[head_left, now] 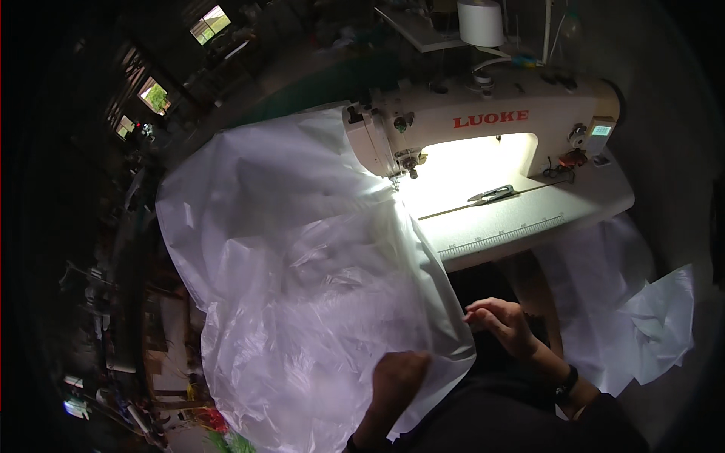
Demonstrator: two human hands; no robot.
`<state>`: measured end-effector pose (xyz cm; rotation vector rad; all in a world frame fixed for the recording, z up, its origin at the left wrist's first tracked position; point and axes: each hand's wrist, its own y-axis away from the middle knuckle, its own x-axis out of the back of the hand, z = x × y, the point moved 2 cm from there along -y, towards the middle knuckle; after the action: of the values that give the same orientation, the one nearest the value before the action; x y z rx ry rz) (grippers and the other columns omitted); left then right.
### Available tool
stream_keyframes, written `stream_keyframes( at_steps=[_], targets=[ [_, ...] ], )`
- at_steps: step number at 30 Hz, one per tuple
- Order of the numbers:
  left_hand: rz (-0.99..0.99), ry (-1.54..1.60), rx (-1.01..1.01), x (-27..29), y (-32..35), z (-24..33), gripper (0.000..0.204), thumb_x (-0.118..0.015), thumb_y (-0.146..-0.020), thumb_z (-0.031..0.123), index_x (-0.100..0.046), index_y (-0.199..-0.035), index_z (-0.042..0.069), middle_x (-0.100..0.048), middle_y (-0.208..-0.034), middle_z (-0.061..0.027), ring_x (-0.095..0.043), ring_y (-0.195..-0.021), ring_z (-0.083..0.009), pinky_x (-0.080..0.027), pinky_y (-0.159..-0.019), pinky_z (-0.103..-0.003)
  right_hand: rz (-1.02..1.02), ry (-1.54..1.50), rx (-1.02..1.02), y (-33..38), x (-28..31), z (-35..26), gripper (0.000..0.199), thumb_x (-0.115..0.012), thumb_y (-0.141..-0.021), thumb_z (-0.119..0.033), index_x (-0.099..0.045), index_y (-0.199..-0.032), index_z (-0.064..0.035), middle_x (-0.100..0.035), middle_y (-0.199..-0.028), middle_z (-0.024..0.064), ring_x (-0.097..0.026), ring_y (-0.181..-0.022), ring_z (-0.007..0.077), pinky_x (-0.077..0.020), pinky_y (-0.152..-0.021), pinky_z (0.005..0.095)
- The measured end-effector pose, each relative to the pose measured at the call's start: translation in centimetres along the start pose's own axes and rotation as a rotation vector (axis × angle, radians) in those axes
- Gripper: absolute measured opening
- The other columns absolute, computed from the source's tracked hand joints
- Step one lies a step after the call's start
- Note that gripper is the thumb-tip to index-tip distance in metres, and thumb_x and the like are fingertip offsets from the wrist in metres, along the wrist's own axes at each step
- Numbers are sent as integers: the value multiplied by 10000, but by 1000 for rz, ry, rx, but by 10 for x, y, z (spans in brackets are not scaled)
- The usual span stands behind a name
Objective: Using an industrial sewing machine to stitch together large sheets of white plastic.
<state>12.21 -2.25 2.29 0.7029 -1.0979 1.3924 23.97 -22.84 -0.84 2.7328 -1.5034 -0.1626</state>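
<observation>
A large, glossy white plastic-like sheet [279, 302] spreads over the left side and drapes down toward me. Its upper right part runs under the needle area of a white sewing machine [483, 98], where the lamp shines brightly. My left hand [400, 377] is curled into a fist against the lower part of the sheet; it is slightly blurred, and the gathered material seems to be in its grip. At the sheet's right edge, my right hand [507, 326] has thumb and fingers drawn together, fingertips at the border. A dark band circles the right wrist.
Thread snips [492, 195] lie on the machine bed [529, 211], behind a printed ruler scale. More white sheeting [604, 302] hangs at the right below the bed. A white thread cone [480, 24] stands behind the machine. Cluttered dark floor and small windows [210, 25] show at left.
</observation>
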Motion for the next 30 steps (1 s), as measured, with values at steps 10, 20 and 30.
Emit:
stream_keyframes(
  at_steps=[10,20,30],
  targets=[
    [452,-5,260,6,-32,-37,314,-800,-733,231,-654,-955,64,-683,-901,-80,-668,-808,-292,-533,-743,-406,-107,-249,-267,-14,-32,22,273,-565,-982,-258,-611,-1062,-1,-652,-832,33,-593,-679,65,-503,-608,212],
    [444,231,735,-13,45,-147,77,-635,-870,84,-632,-842,12,-657,-746,-96,-618,-664,-213,-488,-636,-340,-102,107,-247,7,-26,19,209,-657,-919,-244,-635,-904,-37,-618,-664,36,-587,-573,103,-488,-565,246],
    [376,106,266,11,16,-43,304,-794,-685,158,-613,-917,82,-621,-914,-80,-595,-743,-224,-459,-619,-355,166,744,39,-28,-32,-22,825,-603,-843,-590,-342,-1411,-52,-622,-1108,110,-647,-975,276,-529,-814,369]
  ],
)
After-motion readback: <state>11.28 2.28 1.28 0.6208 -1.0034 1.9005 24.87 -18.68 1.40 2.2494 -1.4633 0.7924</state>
